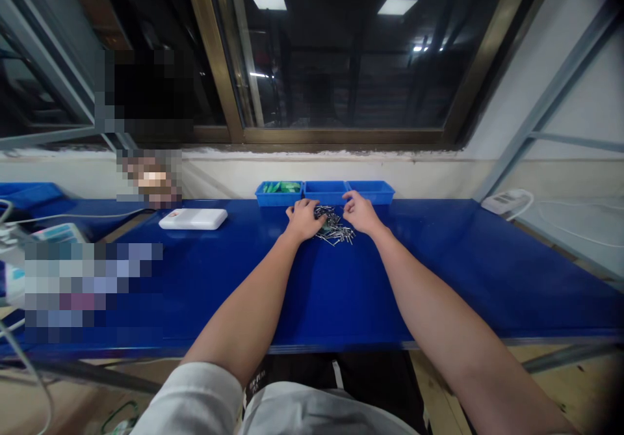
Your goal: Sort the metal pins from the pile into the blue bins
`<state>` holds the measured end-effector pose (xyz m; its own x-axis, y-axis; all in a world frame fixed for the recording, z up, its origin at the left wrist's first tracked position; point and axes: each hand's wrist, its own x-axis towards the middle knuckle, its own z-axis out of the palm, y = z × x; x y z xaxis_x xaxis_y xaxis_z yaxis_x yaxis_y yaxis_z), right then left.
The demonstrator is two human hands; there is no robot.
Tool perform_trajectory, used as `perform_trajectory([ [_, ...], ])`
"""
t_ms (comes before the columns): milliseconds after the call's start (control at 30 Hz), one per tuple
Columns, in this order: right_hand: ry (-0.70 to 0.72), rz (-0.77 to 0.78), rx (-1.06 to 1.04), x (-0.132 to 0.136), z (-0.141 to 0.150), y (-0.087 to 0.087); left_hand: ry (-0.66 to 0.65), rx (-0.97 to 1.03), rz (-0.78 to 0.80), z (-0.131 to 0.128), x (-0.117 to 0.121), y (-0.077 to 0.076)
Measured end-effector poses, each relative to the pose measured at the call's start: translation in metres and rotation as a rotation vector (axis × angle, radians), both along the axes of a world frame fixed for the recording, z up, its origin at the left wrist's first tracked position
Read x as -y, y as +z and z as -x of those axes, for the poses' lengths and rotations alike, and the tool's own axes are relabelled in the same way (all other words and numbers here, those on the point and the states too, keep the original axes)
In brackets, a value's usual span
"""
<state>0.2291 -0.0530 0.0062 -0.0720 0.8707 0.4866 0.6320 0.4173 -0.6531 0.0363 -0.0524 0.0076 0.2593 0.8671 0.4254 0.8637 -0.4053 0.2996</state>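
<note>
A loose pile of thin metal pieces (335,227), like screws or nails, lies on the blue table (336,292). My left hand (303,220) rests against the pile's left side, its fingers spread and slightly bent. On the other side, my right hand (359,214) hovers at the pile's right edge with fingers loosely bent and apart; nothing shows in it. Just behind the hands stand three joined blue bins. Green packets (283,188) lie in the left bin (266,199). The middle bin (324,194) is partly behind my left hand, and the right bin (383,196) is beside it.
A white box-shaped device (194,219) lies on the table to the left. A white device with a cable (507,201) sits at the far right, near a metal frame (536,113). A wall and window (351,137) bound the back. Blurred patches cover the left.
</note>
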Motion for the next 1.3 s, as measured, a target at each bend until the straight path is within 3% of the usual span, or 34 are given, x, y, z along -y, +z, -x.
perform_trajectory([
  [133, 0.192, 0.109, -0.243, 0.001, 0.011, 0.001, -0.193, -0.003, -0.073, -0.006, 0.007, 0.004],
  [267, 0.272, 0.199, -0.415, 0.004, 0.018, 0.003, -0.292, -0.006, -0.081, -0.011, 0.01, 0.007],
  [467, 0.256, 0.239, -0.504, 0.005, 0.019, 0.004, -0.203, -0.028, -0.027, -0.011, 0.01, 0.011],
  [600, 0.192, 0.256, -0.406, 0.004, 0.016, 0.004, -0.121, -0.033, -0.016, -0.012, 0.01, 0.012],
  [767, 0.161, 0.219, -0.302, 0.002, 0.014, 0.002, -0.11, -0.062, -0.001, -0.012, 0.01, 0.01],
  [1133, 0.225, 0.291, -0.519, 0.007, 0.011, 0.007, -0.079, -0.096, 0.028, -0.012, 0.012, 0.012],
  [1300, 0.129, 0.288, -0.572, 0.002, 0.006, 0.007, -0.089, -0.012, -0.004, -0.012, 0.012, 0.01],
])
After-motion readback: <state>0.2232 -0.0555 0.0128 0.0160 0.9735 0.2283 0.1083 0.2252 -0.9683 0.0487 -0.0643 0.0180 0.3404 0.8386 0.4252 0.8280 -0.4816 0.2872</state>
